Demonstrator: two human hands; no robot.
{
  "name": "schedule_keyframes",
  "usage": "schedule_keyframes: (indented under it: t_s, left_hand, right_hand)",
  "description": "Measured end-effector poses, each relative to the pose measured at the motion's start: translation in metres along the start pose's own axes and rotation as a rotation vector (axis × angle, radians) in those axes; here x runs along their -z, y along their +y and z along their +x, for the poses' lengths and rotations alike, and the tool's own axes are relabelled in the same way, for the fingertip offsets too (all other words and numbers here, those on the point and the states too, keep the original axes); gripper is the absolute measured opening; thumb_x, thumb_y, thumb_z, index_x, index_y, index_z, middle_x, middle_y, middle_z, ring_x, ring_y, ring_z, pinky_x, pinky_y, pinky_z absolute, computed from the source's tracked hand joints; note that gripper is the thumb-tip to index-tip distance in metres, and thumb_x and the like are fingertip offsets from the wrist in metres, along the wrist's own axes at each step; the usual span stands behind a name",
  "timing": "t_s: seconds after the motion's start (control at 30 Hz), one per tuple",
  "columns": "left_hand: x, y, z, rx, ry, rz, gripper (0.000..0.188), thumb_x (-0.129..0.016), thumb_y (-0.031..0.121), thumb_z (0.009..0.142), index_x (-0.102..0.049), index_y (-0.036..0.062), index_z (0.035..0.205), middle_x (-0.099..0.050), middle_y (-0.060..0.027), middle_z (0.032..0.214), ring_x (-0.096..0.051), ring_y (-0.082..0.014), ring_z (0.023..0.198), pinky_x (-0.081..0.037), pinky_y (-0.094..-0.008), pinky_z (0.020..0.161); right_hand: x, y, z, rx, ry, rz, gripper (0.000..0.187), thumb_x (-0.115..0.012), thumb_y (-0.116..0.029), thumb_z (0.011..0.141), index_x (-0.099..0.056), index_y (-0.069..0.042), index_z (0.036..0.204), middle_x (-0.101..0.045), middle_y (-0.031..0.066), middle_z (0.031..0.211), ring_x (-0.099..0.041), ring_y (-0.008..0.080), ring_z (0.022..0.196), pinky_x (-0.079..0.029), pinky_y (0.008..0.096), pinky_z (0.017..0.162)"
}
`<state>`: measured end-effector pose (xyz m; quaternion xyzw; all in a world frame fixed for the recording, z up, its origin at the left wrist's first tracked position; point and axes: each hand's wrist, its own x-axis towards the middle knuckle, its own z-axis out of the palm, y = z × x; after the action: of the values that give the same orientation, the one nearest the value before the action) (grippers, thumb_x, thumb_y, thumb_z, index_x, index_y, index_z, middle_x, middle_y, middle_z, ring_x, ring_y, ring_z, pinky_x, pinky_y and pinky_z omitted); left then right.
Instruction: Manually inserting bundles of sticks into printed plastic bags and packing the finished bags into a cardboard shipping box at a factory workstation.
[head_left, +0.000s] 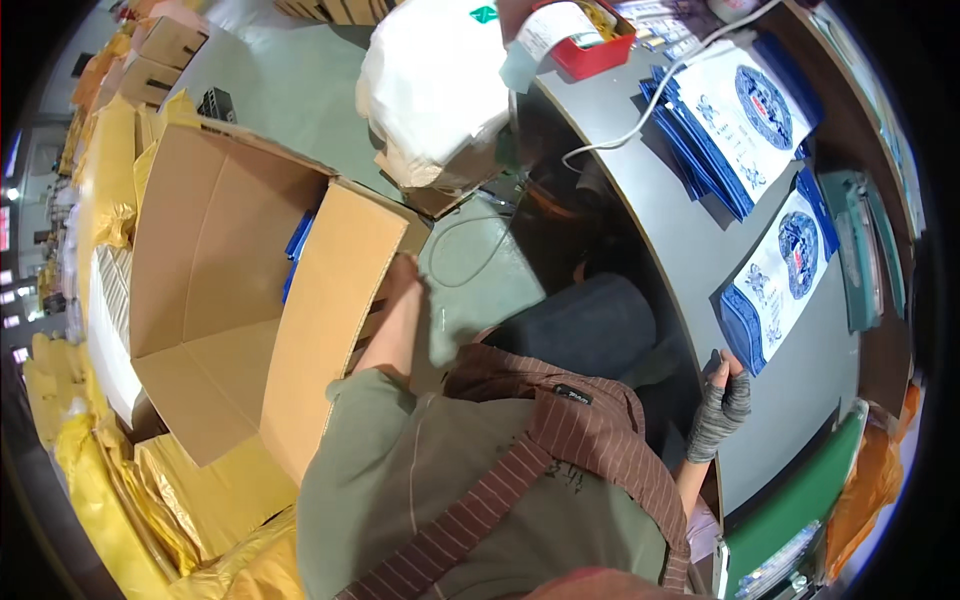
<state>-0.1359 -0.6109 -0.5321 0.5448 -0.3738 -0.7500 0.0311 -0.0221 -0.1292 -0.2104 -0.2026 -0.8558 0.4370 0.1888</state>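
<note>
My left hand (403, 272) reaches past the upright flap of a large open cardboard box (240, 170); the flap's edge hides its fingers, so its grip does not show. Inside the box, a strip of blue packaging (295, 255) is partly visible. On the right, my right hand (720, 410) wears a grey striped fingerless glove. Its fingers are closed at the lower corner of a flat white and blue printed bag (785, 275), which lies on the grey desk (640, 200). Farther back, a stack of similar bags (740, 120) rests on the same desk.
A white wrapped bundle (435, 85) stands on the floor ahead. A red bin (595, 50) and a white cable (640, 125) are on the desk, with a teal file holder (852, 250) at its right. Yellow plastic packages (200, 490) surround the box's near left.
</note>
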Motion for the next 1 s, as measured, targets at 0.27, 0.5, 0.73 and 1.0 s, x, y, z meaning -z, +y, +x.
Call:
schedule_keyframes:
  t_s: [0.27,0.5,0.73,1.0]
  left_hand:
    - [-0.202,-0.001,-0.359,-1.525,-1.240,0.686,0.045,-0.056,-0.009,0.084,-0.049,-0.0022,0.128,-0.059,-0.0186,0.115,-0.059,-0.0282,0.101,-0.048,-0.0366,0.085]
    - [-0.252,-0.067,-0.513,-1.197,-2.336,0.917,0.048,-0.063,0.005,0.084,-0.047,-0.0015,0.129,-0.050,-0.0189,0.131,-0.053,-0.0364,0.115,-0.045,-0.0390,0.096]
    - [-0.248,-0.201,-0.555,0.040,-2.100,1.128,0.055,-0.057,0.011,0.094,-0.032,0.0011,0.142,-0.038,-0.0167,0.144,-0.042,-0.0275,0.131,-0.038,-0.0380,0.106]
    - [-0.253,-0.258,-0.664,0.582,-1.826,1.214,0.077,-0.051,0.048,0.096,-0.017,0.0031,0.149,-0.028,-0.0111,0.151,-0.036,-0.0292,0.134,-0.034,-0.0426,0.107]
  right_hand:
    - [0.052,-0.043,0.013,0.191,-0.153,-0.282,0.013,-0.064,-0.014,0.086,-0.067,-0.009,0.098,-0.064,0.0134,0.084,-0.063,0.0316,0.073,-0.052,0.0365,0.068]
    - [0.311,0.000,-0.046,-0.198,0.719,-0.585,0.020,-0.060,-0.017,0.092,-0.063,-0.006,0.109,-0.066,0.0115,0.092,-0.064,0.0202,0.084,-0.051,0.0300,0.077]
    - [0.560,0.231,-0.195,-0.978,0.942,-0.964,0.078,-0.051,-0.062,0.087,-0.043,-0.007,0.141,-0.034,0.0217,0.149,-0.034,0.0335,0.137,-0.030,0.0400,0.111]
    - [0.524,0.237,-0.122,-0.767,0.520,-0.882,0.073,-0.051,-0.058,0.089,-0.048,-0.001,0.135,-0.053,0.0247,0.131,-0.051,0.0344,0.121,-0.037,0.0379,0.104]
